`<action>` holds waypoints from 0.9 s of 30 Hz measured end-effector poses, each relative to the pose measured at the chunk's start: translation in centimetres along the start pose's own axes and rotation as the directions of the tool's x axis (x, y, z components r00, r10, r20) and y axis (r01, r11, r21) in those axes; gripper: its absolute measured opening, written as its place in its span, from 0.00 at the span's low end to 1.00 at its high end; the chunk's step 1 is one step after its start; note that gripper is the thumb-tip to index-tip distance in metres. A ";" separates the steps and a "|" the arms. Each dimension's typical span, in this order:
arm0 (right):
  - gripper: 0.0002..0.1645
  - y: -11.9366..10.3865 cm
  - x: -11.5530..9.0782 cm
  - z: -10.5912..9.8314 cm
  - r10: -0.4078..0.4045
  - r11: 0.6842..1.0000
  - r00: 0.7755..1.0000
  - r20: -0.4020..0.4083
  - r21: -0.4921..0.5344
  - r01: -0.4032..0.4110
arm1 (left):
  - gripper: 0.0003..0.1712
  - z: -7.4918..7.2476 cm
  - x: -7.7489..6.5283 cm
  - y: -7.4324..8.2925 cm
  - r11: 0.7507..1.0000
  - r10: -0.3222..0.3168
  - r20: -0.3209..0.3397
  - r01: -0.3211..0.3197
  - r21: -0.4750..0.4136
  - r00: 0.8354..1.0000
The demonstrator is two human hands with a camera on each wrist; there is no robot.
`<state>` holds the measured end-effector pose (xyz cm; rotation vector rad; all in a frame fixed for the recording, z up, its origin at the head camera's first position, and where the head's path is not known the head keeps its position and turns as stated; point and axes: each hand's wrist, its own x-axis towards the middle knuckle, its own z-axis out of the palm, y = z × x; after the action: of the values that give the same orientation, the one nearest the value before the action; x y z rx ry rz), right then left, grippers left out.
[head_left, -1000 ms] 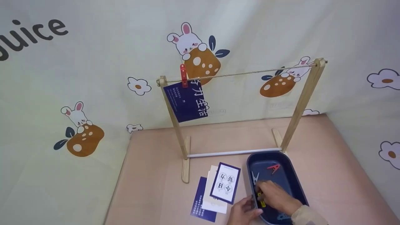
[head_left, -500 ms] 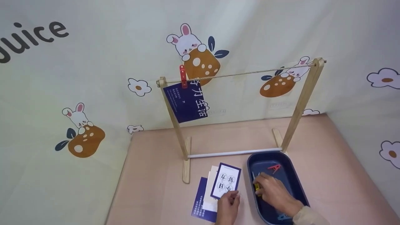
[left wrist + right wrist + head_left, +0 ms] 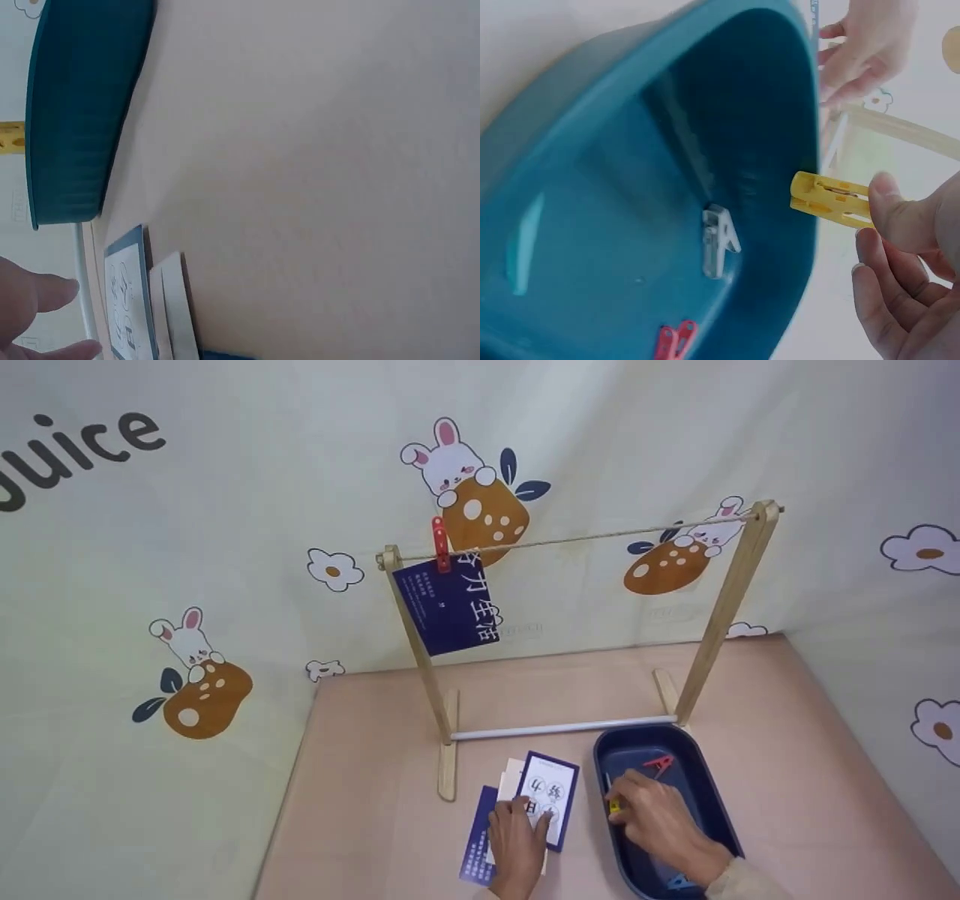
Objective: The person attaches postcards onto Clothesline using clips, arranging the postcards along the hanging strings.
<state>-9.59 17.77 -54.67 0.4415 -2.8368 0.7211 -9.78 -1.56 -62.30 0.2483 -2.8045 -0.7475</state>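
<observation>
"Having left the tray's (image 3: 701, 799) left side, the left hand (image 3: 514, 836) is now reaching over the cards (image 3: 546, 787) on the surface (image 3: 375, 780); its fingers are spreading apart, gripping nothing that shows."

"And the right hand (image 3: 654, 814)?"

"Its fingers are pinching the yellow peg (image 3: 829, 199) by one end, at the tray's left edge."

"Any risks?"

"Knocking that edge could be loosening the pinch; with the cards overlapping, the left hand could be picking up several."

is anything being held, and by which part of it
The right hand pinches the yellow clip by one end, leaving the other free. The left hand, over the cards, shows no grip.
</observation>
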 end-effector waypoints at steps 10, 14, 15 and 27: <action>0.13 -1.6 -0.3 -1.9 0.017 0.998 1.000 -0.019 0.060 -0.015 | 0.40 0.5 0.8 -0.6 0.996 -0.045 0.061 0.040 0.080 0.997; 0.11 -2.6 -0.7 -2.2 -0.022 0.994 0.999 0.024 0.111 0.019 | 0.45 0.5 1.0 -0.9 0.991 -0.099 0.080 0.092 0.097 0.992; 0.11 -2.7 -0.7 -2.3 -0.026 0.992 0.999 0.028 0.121 0.022 | 0.46 0.5 1.1 -1.0 0.991 -0.108 0.086 0.100 0.091 0.990; 0.14 -3.4 -0.6 -2.7 -0.171 0.978 0.974 -0.148 0.093 0.186 | 0.22 -1.7 2.9 -2.4 0.953 -0.133 0.271 0.198 -0.229 0.953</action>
<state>-7.62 16.39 -51.01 0.6277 -2.5970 0.8346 -11.85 -5.06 -61.57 0.3720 -2.9035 -1.2502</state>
